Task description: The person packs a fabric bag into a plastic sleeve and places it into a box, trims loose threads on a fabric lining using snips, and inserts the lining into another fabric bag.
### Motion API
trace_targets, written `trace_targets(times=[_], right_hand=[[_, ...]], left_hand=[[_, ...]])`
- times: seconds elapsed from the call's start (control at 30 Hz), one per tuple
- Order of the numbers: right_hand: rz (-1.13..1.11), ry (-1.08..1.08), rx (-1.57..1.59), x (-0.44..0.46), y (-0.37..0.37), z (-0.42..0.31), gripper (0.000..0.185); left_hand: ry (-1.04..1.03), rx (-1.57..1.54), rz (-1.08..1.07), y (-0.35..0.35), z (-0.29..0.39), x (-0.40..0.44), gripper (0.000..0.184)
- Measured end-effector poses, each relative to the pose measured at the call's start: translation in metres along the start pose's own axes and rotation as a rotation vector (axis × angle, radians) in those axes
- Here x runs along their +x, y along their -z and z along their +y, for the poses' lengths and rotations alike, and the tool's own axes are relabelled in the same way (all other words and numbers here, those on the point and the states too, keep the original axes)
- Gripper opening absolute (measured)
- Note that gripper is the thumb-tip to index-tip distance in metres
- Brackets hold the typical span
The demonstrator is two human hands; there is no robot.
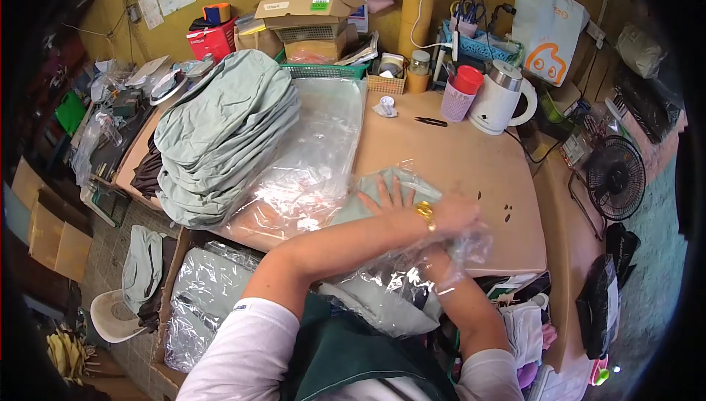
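My forearms cross over the table. My left hand (457, 214), with a gold watch at its wrist, reaches to the right side, closed and slightly blurred. It grips the edge of a clear plastic bag (471, 246). My right hand (387, 196) shows beyond the left forearm, fingers spread flat, pressing on a folded grey-green cloth piece (419, 180) inside the plastic. The lower end of this bagged cloth hangs over the table's front edge towards my lap. Part of it is hidden under my arms.
A tall stack of grey-green cloth pieces (220, 136) and flat plastic bags (316, 136) lie to the left. Below stands a carton with bagged pieces (209, 298). A white kettle (497, 99), red-topped cup (463, 92), black thread snips (431, 121) and fan (615, 176) are further back and right.
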State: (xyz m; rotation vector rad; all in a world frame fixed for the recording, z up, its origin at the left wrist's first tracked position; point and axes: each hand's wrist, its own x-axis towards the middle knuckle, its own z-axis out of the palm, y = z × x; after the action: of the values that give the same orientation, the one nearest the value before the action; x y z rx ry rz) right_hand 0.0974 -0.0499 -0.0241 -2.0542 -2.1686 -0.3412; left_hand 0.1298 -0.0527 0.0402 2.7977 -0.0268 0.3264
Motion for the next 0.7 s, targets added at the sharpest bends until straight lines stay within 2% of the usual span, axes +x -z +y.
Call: trace_targets(times=[0.07, 0.1, 0.13, 0.2, 0.27, 0.33, 0.37, 0.4, 0.47, 0.53, 0.57, 0.6, 0.63, 0.67, 0.7], right_hand=[[-0.212, -0.103, 0.143, 0.011, 0.021, 0.010, 0.085], [-0.210, -0.108, 0.144, 0.014, 0.023, 0.020, 0.085], [-0.217, -0.189, 0.169, 0.014, 0.022, 0.035, 0.086], [-0.233, -0.341, 0.164, 0.006, 0.027, 0.073, 0.086], [-0.248, -0.424, 0.134, -0.008, 0.020, 0.120, 0.086], [-0.144, -0.816, -0.033, -0.012, -0.001, 0.157, 0.079], [-0.144, -0.827, -0.039, -0.021, -0.004, 0.159, 0.079], [-0.142, -0.717, 0.219, -0.030, 0.012, 0.139, 0.073], [-0.127, -0.605, 0.468, -0.043, 0.036, 0.107, 0.067], [-0.246, -0.440, 0.056, -0.051, 0.044, 0.089, 0.058], [-0.242, -0.441, 0.053, -0.040, 0.044, 0.092, 0.058], [-0.341, -0.476, 0.053, -0.023, 0.046, 0.097, 0.060], [-0.441, -0.509, 0.056, -0.011, 0.044, 0.098, 0.062], [-0.436, -0.511, 0.061, -0.005, 0.034, 0.095, 0.062], [-0.268, -0.420, 0.177, -0.001, 0.018, 0.091, 0.064]], left_hand=[[-0.158, 0.050, 0.001, 0.011, 0.028, 0.000, 0.030], [-0.253, 0.041, -0.015, 0.034, 0.054, -0.003, 0.029], [-0.260, 0.042, -0.017, 0.040, 0.069, -0.001, 0.029], [-0.434, 0.121, 0.014, 0.043, 0.099, 0.004, 0.030], [-0.389, 0.072, -0.067, 0.067, 0.122, -0.001, 0.030], [-0.348, 0.027, -0.145, 0.080, 0.129, -0.013, 0.031], [-0.368, -0.064, 0.066, 0.083, 0.125, -0.028, 0.036], [-0.382, -0.159, 0.273, 0.087, 0.119, -0.046, 0.046], [-0.240, -0.124, 0.271, 0.098, 0.094, -0.085, 0.077], [0.044, -0.079, 0.180, 0.097, 0.063, -0.125, 0.095], [0.199, -0.082, 0.209, 0.082, 0.044, -0.146, 0.100], [0.354, -0.082, 0.231, 0.064, 0.026, -0.162, 0.105], [0.352, -0.076, 0.227, 0.049, 0.015, -0.170, 0.105], [0.419, -0.306, 0.374, 0.038, 0.003, -0.177, 0.091], [0.486, -0.541, 0.525, 0.026, -0.006, -0.181, 0.078]])
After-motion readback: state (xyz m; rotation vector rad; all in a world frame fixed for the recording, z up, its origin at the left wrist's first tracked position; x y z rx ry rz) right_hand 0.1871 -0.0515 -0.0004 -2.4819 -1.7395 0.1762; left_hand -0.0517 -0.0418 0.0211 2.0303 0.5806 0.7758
